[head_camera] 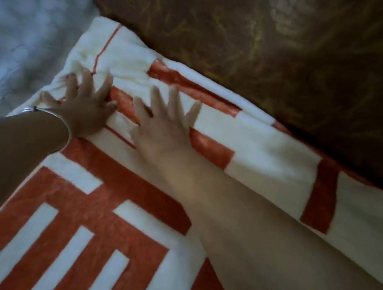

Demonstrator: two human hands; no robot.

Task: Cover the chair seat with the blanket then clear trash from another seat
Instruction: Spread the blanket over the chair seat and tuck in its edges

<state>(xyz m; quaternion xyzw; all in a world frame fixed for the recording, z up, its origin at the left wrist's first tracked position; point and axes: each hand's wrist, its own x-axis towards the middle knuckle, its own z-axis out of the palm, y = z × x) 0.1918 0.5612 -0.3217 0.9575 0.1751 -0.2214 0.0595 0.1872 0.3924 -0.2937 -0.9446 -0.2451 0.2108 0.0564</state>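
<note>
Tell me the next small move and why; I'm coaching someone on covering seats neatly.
The left hand and right hand lie spread flat on the blanket, and folds bunch just ahead of them, beside the brown backrest. Probably slide both hands toward that back corner to smooth them out.

Blanket (262, 142) cream with rust-orange geometric bars; chair backrest (255, 41) dark brown, yellowish streaks; bangle (62, 119) silver.
</note>
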